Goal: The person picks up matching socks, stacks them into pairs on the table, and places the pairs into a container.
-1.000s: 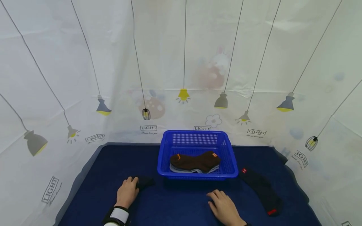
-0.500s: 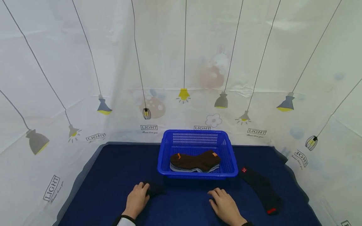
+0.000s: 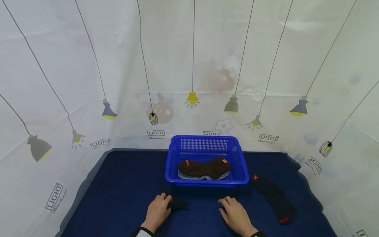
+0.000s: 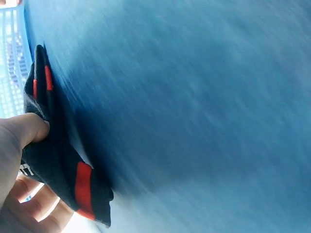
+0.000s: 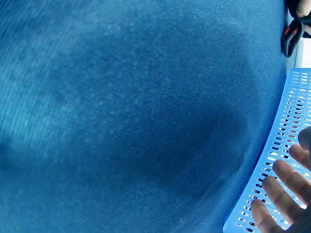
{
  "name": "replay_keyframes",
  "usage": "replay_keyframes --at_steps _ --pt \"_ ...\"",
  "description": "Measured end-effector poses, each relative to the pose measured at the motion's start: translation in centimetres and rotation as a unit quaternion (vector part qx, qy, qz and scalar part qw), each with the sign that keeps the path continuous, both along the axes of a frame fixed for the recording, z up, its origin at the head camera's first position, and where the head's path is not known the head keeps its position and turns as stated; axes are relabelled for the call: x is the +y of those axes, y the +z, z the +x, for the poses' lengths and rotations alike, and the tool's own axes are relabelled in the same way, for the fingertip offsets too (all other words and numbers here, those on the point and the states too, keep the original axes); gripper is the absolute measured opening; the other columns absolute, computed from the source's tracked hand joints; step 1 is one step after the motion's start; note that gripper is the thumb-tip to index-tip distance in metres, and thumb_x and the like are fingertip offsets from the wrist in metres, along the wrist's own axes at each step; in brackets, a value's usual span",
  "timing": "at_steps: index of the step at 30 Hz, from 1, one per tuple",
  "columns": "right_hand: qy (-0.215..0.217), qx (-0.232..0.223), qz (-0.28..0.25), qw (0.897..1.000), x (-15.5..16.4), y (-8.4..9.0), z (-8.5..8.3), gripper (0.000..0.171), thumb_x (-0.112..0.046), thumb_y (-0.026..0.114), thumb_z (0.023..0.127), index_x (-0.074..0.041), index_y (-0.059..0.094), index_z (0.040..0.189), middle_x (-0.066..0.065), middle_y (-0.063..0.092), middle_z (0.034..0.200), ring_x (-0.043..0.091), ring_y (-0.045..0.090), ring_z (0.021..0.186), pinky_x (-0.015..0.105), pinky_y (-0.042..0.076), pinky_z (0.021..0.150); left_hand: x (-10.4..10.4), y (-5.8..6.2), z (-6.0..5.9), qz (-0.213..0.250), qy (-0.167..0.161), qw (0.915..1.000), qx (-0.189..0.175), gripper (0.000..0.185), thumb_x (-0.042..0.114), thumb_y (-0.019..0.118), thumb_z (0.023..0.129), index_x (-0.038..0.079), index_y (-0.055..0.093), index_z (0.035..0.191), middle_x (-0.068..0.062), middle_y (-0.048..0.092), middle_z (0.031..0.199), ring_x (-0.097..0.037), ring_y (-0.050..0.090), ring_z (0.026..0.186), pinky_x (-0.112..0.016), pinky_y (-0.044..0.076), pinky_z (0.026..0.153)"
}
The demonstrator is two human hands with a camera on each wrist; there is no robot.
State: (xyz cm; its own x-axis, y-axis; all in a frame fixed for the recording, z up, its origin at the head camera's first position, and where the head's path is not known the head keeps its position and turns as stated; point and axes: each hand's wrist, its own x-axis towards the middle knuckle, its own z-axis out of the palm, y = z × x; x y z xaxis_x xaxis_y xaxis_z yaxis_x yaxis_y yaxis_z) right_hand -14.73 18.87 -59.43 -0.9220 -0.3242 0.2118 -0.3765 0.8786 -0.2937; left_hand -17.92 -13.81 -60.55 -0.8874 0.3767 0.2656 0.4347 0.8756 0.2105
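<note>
My left hand [image 3: 157, 210] lies on the dark blue tablecloth [image 3: 118, 184] just in front of the blue basket [image 3: 244, 171] and grips a folded black sock [image 3: 177, 203]. In the left wrist view the thumb and fingers pinch this black sock [image 4: 53, 160], which has red stripes. My right hand [image 3: 234, 214] rests flat on the cloth to the right, fingers straight, holding nothing. In the right wrist view its fingertips [image 5: 282, 187] show beside the basket wall [image 5: 272, 160]. A second black sock [image 3: 273, 197] with red marks lies stretched out at the right.
Folded brown and grey socks [image 3: 204, 168] lie inside the basket. A white curtain [image 3: 189, 65] printed with hanging lamps closes in the table at the back and both sides.
My left hand has slid to the right along the cloth with the black sock, from the left of the basket to its front. The right hand has stayed put.
</note>
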Motion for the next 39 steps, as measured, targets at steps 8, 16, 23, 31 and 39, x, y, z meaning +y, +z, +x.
replay_keyframes --at_steps 8,16,23,31,39 --pt "0.0 0.008 0.0 1.0 0.0 -0.3 -0.1 0.02 -0.018 0.077 0.092 -0.015 0.071 0.111 -0.005 0.061 0.097 0.016 0.059 0.088 0.038 0.051 0.072 2.6 0.3 -0.1 -0.009 -0.036 0.9993 -0.006 0.031 0.012 0.089 0.075 0.017 0.062 0.09 0.001 0.051 0.081 -0.018 0.051 0.071 -0.032 0.045 0.058" --pt "0.003 0.007 0.0 1.0 0.2 -0.5 0.0 0.021 -0.017 0.076 0.092 -0.013 0.071 0.112 -0.003 0.061 0.098 0.018 0.061 0.089 0.04 0.052 0.072 6.1 0.3 -0.2 -0.026 -0.066 0.9974 -0.015 0.03 0.017 0.089 0.077 0.017 0.065 0.094 0.0 0.054 0.084 -0.018 0.054 0.073 -0.032 0.048 0.06" --pt "0.005 0.035 0.0 0.999 0.4 -0.5 0.0 0.022 -0.016 0.078 0.09 -0.013 0.07 0.11 -0.003 0.061 0.096 0.019 0.06 0.087 0.039 0.051 0.071 9.3 0.7 -0.4 -0.041 -0.085 0.9955 -0.001 0.031 0.02 0.089 0.077 0.017 0.068 0.099 -0.001 0.057 0.087 -0.019 0.057 0.076 -0.032 0.049 0.062" --pt "0.025 0.041 0.002 0.999 0.3 -0.9 -0.1 0.023 -0.015 0.078 0.089 -0.013 0.07 0.111 -0.002 0.061 0.097 0.018 0.06 0.084 0.036 0.051 0.068 11.2 0.7 0.0 -0.047 -0.081 0.9946 -0.046 0.041 0.026 0.086 0.082 0.018 0.069 0.117 -0.003 0.061 0.096 -0.02 0.06 0.084 -0.034 0.052 0.067" --pt "0.032 0.035 0.009 0.999 0.0 -1.2 -0.4 0.022 -0.014 0.078 0.089 -0.012 0.069 0.109 0.0 0.06 0.096 0.02 0.059 0.084 0.038 0.051 0.068 9.0 1.4 0.3 0.012 -0.063 0.9964 -0.055 0.054 0.033 0.083 0.085 0.011 0.062 0.13 -0.005 0.062 0.103 -0.022 0.061 0.087 -0.038 0.054 0.071"
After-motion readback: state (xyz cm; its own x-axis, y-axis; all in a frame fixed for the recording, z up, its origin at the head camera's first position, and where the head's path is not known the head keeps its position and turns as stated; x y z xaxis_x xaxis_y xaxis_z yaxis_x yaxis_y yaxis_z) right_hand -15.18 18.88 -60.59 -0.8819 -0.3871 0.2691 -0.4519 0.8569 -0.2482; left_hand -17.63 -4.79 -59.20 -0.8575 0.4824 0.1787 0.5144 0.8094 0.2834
